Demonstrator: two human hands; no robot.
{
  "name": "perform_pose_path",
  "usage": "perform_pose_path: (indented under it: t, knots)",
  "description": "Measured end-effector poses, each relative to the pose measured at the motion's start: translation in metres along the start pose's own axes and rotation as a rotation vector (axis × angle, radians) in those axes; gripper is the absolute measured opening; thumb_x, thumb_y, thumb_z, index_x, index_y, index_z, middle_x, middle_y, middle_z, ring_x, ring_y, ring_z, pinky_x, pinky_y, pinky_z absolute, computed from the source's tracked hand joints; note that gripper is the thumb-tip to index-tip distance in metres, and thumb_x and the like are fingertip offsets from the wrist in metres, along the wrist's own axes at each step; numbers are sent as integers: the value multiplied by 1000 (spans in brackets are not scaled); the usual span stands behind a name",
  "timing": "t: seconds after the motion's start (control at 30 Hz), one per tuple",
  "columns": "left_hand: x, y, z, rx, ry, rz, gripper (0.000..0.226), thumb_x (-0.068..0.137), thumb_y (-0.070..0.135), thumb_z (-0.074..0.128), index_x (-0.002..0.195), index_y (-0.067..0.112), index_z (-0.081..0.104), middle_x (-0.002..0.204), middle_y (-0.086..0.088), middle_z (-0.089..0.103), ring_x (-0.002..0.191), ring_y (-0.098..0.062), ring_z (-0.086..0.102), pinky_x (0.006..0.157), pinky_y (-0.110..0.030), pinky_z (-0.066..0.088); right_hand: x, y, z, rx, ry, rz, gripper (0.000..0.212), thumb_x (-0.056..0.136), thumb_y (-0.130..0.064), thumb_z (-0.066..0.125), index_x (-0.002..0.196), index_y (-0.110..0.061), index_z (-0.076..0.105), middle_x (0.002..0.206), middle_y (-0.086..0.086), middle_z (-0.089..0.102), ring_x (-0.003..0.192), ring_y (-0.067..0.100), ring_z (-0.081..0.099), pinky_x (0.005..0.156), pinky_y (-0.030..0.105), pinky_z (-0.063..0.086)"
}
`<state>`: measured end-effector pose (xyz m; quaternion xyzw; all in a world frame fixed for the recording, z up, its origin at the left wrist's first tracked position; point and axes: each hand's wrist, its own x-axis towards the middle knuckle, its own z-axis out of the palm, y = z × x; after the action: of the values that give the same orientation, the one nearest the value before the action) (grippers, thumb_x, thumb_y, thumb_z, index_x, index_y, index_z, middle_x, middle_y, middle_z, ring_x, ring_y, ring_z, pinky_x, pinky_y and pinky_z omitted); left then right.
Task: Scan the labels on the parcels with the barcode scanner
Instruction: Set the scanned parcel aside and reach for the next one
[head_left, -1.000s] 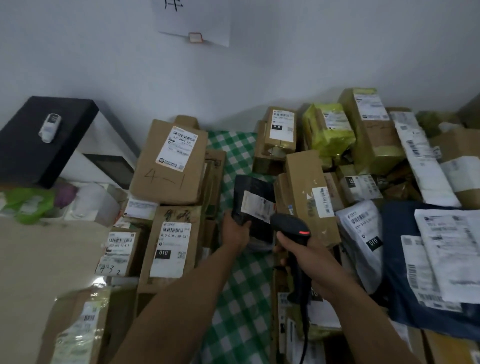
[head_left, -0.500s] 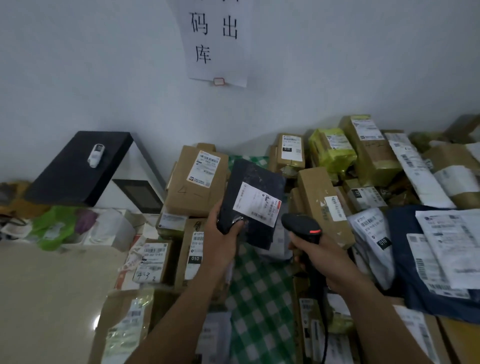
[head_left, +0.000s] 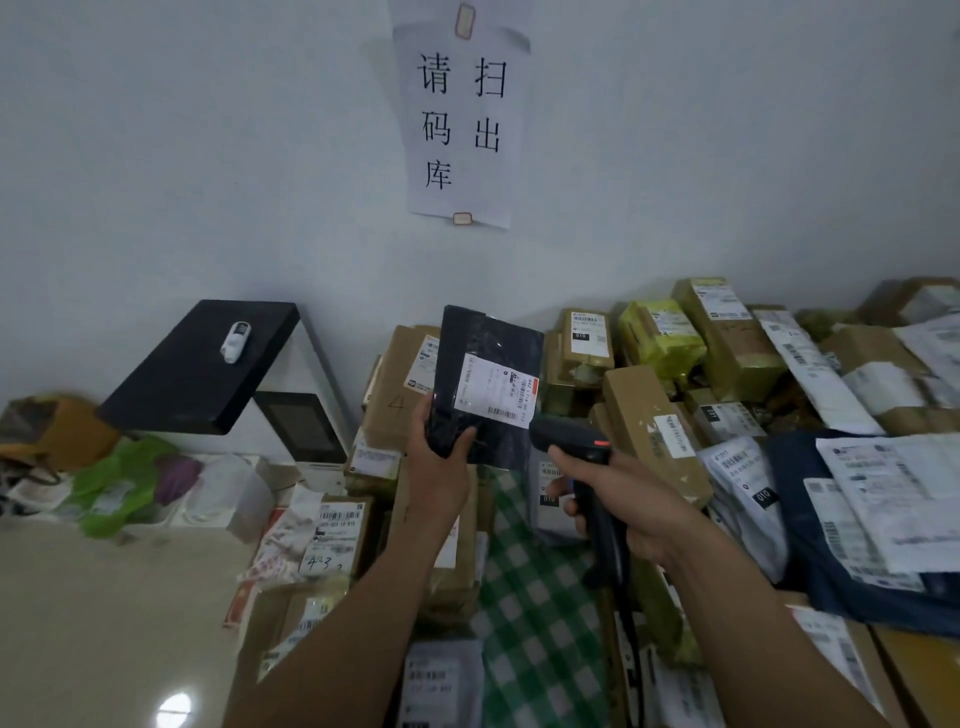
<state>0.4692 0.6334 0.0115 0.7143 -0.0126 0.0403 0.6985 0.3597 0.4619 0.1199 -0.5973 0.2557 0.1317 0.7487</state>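
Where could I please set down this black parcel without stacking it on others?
The beige surface left of the box stack is bare. A narrow strip of checked cloth shows between that stack and the right-hand pile, which is crowded.

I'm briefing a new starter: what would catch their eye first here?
The left hand holds a black parcel up at centre, its white label near the barcode scanner gripped in the right hand. Behind, a paper sign hangs on the wall above heaped parcels.
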Motion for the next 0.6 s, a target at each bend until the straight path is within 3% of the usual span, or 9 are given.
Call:
perform_pose_path:
  t: [0.13,0.23,0.43,0.6]
  knots:
    - [-6,3,-4,-14,20,-3,64,93,13,74,145,33,42,133,21,55,125,5,53,96,-16,52,-6,-1,3,16,-8,23,20,94,-25,74,111,-17,66,75,8,67,58,14,54,51,26,49]
    - [-8,3,-8,-11,31,-14,66,94,11,73,149,28,41,136,14,54,124,7,51,88,-7,49,-7,-1,3,21,-9,36,24,93,-26,75,111,-14,66,75,7,67,59,14,55,51,26,50]
    - [-10,6,-15,-1,48,-25,67,95,10,71,150,31,40,135,19,53,122,12,50,87,-6,50,-4,-1,5,11,-8,52,32,90,-28,78,118,-15,67,79,9,69,60,16,57,53,28,52]
    - [-14,7,-23,-5,82,-36,65,94,8,72,146,35,42,133,20,53,121,11,51,91,-11,52,-1,0,11,1,-47,58,26,93,-27,75,116,-20,67,84,12,74,61,16,56,52,27,49]
